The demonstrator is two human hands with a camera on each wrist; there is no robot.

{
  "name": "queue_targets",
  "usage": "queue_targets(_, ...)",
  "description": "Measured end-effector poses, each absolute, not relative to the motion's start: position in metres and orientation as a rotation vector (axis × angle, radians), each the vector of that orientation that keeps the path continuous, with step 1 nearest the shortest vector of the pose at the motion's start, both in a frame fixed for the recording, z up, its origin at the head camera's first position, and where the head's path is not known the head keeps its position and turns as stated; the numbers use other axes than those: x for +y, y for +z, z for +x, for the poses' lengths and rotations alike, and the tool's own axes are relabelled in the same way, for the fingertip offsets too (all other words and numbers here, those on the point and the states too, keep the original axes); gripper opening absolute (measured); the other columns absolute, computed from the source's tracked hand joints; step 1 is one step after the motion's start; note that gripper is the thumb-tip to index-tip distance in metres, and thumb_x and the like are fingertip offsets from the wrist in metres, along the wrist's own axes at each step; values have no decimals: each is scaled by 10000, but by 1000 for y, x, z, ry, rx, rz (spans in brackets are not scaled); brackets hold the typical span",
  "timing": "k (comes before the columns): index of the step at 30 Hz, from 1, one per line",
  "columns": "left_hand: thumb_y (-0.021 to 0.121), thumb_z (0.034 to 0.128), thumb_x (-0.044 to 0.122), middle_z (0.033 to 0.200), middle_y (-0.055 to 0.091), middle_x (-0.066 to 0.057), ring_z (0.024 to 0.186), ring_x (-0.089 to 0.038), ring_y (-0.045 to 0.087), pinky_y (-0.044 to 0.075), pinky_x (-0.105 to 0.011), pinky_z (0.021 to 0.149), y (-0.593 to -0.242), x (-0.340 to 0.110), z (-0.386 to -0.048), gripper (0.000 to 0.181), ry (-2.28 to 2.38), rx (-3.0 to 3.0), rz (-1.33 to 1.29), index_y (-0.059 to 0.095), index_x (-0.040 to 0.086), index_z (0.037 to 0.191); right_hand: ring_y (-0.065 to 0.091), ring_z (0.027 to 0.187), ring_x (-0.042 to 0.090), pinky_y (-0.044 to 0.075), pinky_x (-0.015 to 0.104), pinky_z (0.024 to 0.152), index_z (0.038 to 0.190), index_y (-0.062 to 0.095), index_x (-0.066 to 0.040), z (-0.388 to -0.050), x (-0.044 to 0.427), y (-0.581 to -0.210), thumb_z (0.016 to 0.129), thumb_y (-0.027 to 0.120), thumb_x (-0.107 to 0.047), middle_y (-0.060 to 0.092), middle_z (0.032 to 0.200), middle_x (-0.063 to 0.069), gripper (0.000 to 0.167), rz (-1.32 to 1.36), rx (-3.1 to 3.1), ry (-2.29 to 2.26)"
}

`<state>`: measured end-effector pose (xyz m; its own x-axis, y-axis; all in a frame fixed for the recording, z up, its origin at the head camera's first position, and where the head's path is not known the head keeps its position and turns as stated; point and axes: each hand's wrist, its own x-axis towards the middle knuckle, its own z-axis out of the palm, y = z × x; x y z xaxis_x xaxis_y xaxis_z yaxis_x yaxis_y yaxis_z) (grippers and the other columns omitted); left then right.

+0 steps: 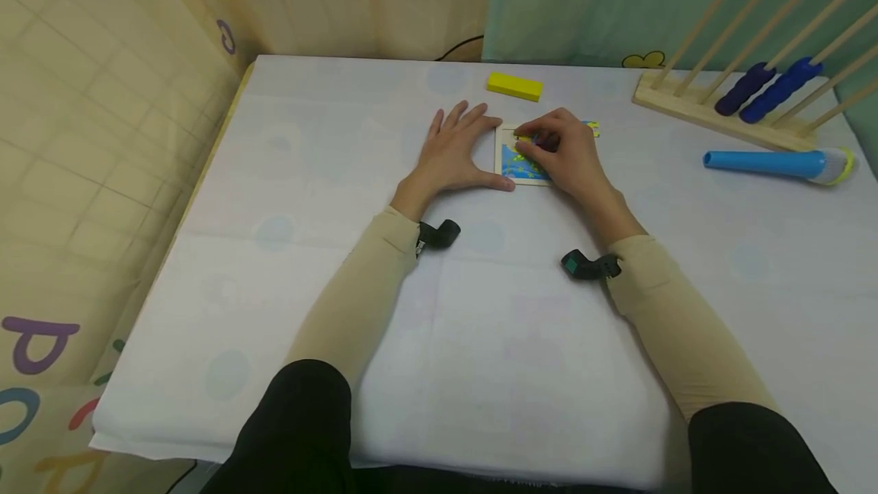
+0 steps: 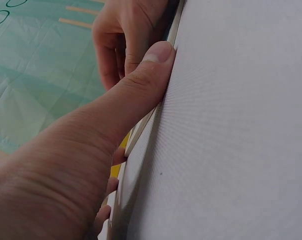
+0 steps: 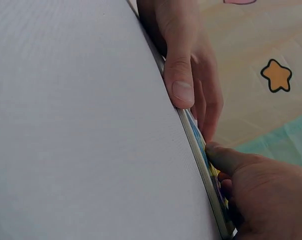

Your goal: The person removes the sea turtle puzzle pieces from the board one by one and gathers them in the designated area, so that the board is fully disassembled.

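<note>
A small picture puzzle in a pale frame (image 1: 498, 155) lies on the white table, showing blue and yellow artwork. My left hand (image 1: 453, 151) is spread at its left side, with the thumb (image 2: 141, 75) along the near edge and the index finger by the far left corner. Over the puzzle's right part, my right hand (image 1: 565, 151) has thumb and fingers bent together, pinching a small dark purple piece (image 1: 546, 141), mostly hidden by the fingers. In the right wrist view, the right thumb (image 3: 236, 160) is low over the picture (image 3: 203, 150).
Beyond the puzzle lies a yellow block (image 1: 514, 87). A yellow-and-blue piece (image 1: 593, 128) shows just behind my right hand. To the right are a wooden rack (image 1: 720, 119) with upright rods and dark blue beads, and a blue toy microphone (image 1: 768, 164).
</note>
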<state>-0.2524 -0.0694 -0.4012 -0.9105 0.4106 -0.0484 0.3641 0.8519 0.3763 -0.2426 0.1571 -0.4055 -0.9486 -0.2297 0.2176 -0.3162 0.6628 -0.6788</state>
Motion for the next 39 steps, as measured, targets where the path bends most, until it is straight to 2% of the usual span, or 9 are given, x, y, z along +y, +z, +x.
queue_targets(11, 764, 706, 850, 1772, 180, 52, 1656, -227, 17, -69, -491, 1331, -399, -68, -251, 1112, 552, 2900, 615, 383, 351, 1623, 493, 1059, 297, 396, 350, 904, 1280, 705, -54, -244, 156, -400, 1035, 698, -240, 499, 1209, 166, 308, 467, -2896, 1094)
queue_targets(21, 765, 707, 849, 1774, 173, 53, 1656, -222, 10, -77, -484, 1330, -399, -67, -253, 1112, 556, 2896, 615, 383, 348, 1624, 410, 1148, 334, 348, 400, 931, 1286, 660, -28, -247, 153, -399, 1055, 663, -228, 435, 1225, 178, 305, 515, -2912, 1002)
queue_targets(27, 760, 706, 853, 1774, 172, 51, 1656, -223, 9, -82, -479, 1330, -400, -68, -254, 1116, 558, 2893, 613, 382, 346, 1625, 385, 1211, 338, 347, 435, 968, 1269, 674, -63, -246, 153, -401, 1038, 692, -254, 448, 1293, 168, 300, 500, -2870, 997)
queue_targets(34, 757, 709, 854, 1774, 177, 45, 1656, -232, 15, -72, -493, 1331, -399, -69, -252, 1115, 548, 2896, 619, 383, 340, 1625, 403, 1134, 330, 328, 391, 912, 1265, 678, -67, -246, 153, -404, 1018, 724, -263, 527, 1252, 164, 318, 493, -2820, 1010)
queue_targets(39, 757, 709, 853, 1773, 182, 36, 1656, -240, 19, -71, -498, 1330, -398, -70, -252, 1112, 548, 2893, 618, 388, 337, 1623, 416, 1157, 323, 353, 405, 953, 1309, 651, -83, -247, 153, -407, 1009, 737, -239, 566, 1298, 160, 349, 480, -2776, 1047)
